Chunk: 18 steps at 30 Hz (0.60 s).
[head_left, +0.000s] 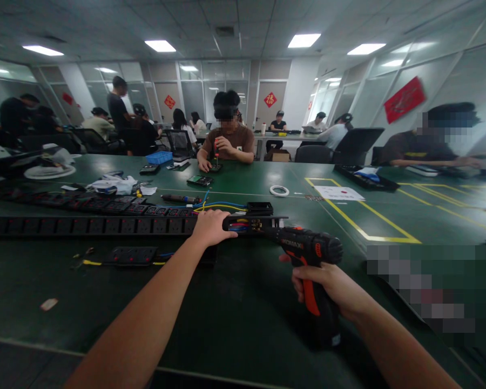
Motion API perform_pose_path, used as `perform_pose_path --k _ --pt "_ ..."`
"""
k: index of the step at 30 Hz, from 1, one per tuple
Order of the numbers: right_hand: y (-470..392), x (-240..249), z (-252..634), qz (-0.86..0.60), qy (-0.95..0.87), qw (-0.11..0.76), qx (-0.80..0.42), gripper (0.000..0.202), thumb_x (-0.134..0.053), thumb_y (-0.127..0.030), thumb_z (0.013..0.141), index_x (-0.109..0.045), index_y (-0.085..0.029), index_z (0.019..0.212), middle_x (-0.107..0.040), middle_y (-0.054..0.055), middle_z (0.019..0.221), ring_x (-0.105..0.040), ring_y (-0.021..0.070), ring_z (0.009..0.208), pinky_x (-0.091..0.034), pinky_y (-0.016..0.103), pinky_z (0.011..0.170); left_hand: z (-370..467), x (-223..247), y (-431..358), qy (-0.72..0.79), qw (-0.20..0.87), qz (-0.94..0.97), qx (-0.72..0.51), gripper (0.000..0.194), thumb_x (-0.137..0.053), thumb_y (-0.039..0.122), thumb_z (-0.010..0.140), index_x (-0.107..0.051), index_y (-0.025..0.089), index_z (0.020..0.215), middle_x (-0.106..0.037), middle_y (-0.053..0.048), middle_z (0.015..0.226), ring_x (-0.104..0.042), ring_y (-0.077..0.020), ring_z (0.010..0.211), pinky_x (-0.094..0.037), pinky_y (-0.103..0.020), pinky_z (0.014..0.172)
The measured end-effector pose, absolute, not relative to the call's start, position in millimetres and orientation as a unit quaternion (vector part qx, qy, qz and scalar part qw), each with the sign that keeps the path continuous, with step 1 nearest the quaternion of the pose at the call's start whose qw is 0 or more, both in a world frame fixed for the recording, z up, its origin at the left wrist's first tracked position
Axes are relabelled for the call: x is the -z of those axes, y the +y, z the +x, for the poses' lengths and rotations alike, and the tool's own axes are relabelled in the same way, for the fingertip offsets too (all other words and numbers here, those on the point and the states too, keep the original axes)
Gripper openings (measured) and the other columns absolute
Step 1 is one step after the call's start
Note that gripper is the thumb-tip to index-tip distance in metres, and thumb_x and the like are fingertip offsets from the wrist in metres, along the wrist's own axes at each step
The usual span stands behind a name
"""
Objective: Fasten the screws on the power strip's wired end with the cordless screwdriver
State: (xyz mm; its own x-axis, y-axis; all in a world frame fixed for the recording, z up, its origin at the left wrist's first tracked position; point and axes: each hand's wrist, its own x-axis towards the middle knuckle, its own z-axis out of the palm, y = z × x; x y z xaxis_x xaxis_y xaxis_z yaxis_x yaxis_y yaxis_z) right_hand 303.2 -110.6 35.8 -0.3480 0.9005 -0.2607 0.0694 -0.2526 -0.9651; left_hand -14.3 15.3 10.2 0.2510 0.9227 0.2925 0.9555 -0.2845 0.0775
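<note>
A long black power strip [121, 226] with a row of sockets lies across the green table [235, 319]. My left hand [214, 228] is closed round its right end, where blue, red and yellow wires show inside the open housing. In my right hand [318, 281] is a black and orange power drill [311, 246], its fingers wrapped round the handle. The drill points left, its tip at the strip's end near some small metal parts; whether it touches them is unclear. A black socket piece [133, 255] with yellow and blue wires lies nearer me, left of my left forearm.
Behind the strip are more socket strips [105, 204], a black tool [181, 199], a white ring [279, 190] and a paper sheet [338, 193]. Across the table a person [229, 140] holds a red screwdriver. Another person sits at the right.
</note>
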Motion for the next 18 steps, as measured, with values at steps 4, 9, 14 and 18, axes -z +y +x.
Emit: perform_pose_path --k 4,9,14,18 --pt "-112.7 -39.2 301.0 -0.476 -0.514 0.327 -0.634 0.069 -0.075 -0.034 0.075 -0.056 -0.012 0.137 -0.066 -0.002 0.064 -0.063 0.0194 0.058 -0.053 0.033 0.058 -15.4 -8.8 16.6 -0.596 0.056 -0.788 0.143 0.075 -0.065 0.081 0.077 -0.066 0.028 0.13 -0.07 -0.01 0.129 -0.062 -0.036 0.118 -0.043 -0.047 0.097" --pt "-111.3 -37.0 301.2 -0.471 -0.513 0.331 -0.637 0.065 -0.075 -0.033 0.077 -0.057 -0.013 0.136 -0.065 -0.002 0.066 -0.063 0.0196 0.06 -0.054 0.033 0.059 -15.8 -7.9 18.5 -0.592 0.064 -0.79 0.143 0.074 -0.066 0.081 0.077 -0.067 0.028 0.129 -0.07 -0.009 0.128 -0.062 -0.0359 0.117 -0.044 -0.046 0.095" --pt "-108.8 -34.9 302.1 -0.462 -0.527 0.325 -0.635 0.055 -0.076 -0.039 0.081 -0.061 -0.014 0.128 -0.066 -0.001 0.066 -0.063 0.0191 0.059 -0.052 0.032 0.057 -15.6 -6.9 17.7 -0.59 0.074 -0.79 0.147 0.076 -0.067 0.08 0.077 -0.066 0.027 0.13 -0.07 -0.01 0.129 -0.062 -0.0354 0.118 -0.044 -0.046 0.097" --pt "-108.1 -36.6 302.0 -0.455 -0.522 0.316 -0.649 0.056 -0.078 -0.044 0.081 -0.062 -0.015 0.125 -0.067 -0.001 0.066 -0.063 0.0183 0.059 -0.052 0.031 0.058 -15.2 -8.1 16.7 -0.593 0.071 -0.79 0.142 0.077 -0.068 0.08 0.075 -0.066 0.027 0.131 -0.07 -0.01 0.13 -0.062 -0.0355 0.119 -0.044 -0.046 0.098"
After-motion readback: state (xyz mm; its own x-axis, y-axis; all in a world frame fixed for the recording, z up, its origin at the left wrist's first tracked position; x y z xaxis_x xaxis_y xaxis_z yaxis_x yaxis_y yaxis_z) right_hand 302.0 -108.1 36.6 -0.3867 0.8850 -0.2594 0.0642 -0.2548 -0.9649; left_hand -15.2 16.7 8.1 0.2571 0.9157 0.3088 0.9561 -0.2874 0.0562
